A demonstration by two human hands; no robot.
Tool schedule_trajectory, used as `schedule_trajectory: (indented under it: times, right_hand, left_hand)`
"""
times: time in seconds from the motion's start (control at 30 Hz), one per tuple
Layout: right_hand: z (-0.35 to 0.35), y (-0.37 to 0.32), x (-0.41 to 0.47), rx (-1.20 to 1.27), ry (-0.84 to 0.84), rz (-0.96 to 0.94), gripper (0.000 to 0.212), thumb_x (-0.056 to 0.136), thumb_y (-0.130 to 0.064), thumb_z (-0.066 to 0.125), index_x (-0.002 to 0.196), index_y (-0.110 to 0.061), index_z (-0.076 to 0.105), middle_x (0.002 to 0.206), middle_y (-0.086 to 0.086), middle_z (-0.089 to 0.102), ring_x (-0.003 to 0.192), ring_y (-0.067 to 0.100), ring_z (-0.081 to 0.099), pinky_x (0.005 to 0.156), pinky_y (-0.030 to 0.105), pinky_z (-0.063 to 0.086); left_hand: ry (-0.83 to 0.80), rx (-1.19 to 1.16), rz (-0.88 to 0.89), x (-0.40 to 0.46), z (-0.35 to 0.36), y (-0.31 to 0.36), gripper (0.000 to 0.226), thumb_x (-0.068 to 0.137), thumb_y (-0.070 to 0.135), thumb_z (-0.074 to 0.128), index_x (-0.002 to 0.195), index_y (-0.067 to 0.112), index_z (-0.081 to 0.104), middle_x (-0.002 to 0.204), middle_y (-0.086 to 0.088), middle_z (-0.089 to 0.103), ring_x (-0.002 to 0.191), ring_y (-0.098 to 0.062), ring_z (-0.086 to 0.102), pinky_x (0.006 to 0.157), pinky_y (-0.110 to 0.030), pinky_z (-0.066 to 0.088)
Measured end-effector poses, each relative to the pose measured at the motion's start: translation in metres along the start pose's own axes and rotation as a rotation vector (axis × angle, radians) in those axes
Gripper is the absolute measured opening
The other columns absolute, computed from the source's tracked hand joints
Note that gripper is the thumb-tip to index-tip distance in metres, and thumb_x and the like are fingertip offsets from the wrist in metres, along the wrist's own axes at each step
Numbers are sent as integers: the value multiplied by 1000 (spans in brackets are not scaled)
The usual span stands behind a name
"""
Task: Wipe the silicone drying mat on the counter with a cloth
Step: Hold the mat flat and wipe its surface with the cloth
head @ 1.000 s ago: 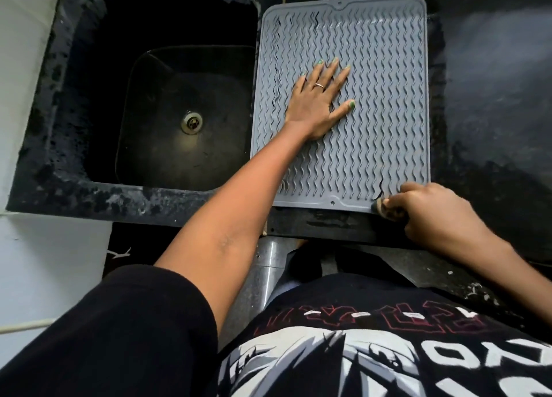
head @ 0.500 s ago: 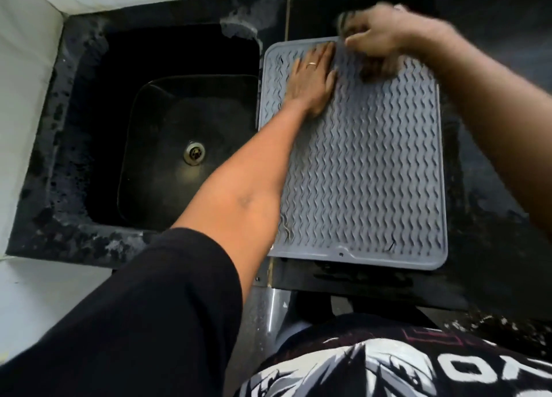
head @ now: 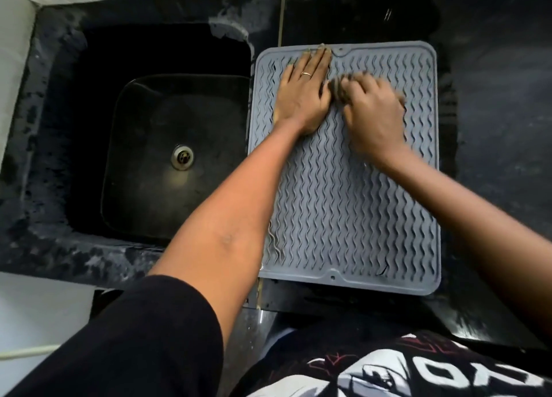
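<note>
Black counter [head: 493, 97]; one mat [head: 343, 217]; two hands.

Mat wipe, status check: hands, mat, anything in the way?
Left hand flat on the mat, pinning its far end. Right hand closed on a dark cloth, blurred. Nothing else on the mat.

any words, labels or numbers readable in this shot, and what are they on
"ON": large white letters on the black shirt at the bottom edge; the word is cut off by the frame, so the rest cannot be read.
Red lettering above it on the shirt: too dark and creased to read.
Drying mat: no text, only a wavy ridge pattern.
Sink, counter and ring: no text visible.
</note>
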State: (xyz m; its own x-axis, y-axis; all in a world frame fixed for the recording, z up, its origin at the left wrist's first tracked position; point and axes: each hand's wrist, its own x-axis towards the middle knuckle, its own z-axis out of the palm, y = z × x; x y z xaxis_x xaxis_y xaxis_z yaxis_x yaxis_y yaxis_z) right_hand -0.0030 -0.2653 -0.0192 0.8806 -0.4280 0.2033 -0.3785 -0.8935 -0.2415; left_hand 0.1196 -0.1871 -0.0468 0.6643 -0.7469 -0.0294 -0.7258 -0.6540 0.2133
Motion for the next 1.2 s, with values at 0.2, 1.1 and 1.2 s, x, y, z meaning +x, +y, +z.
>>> schedule_trajectory:
  times: [0.2,1.1,1.2]
  right_hand:
    - [-33,-20,-89,-20,-222,-134,22,87,-9,48,98,-1,66,99,19,67,79,37,59,64,43,52]
    - [-54,-8,0,381,-88,177,28,87,-9,51,106,-18,70,104,4,69,97,20,59,86,39,51]
    - [-24,0,58,135,-67,223,39,89,-12,45,127,-16,55,129,11,52,121,35,40,98,47,40]
  left_hand:
    - [6,-19,-11,-2,0,1,56,99,36,26,152,21,17,160,3,16,148,-16,12,120,-35,6]
    - [-23,-38,5,-2,-4,-1,54,102,32,21,153,19,11,161,0,11,149,-17,8,121,-35,4]
    - [-6,-42,8,-4,-2,0,53,102,30,21,153,18,13,161,0,14,148,-17,10,121,-35,5]
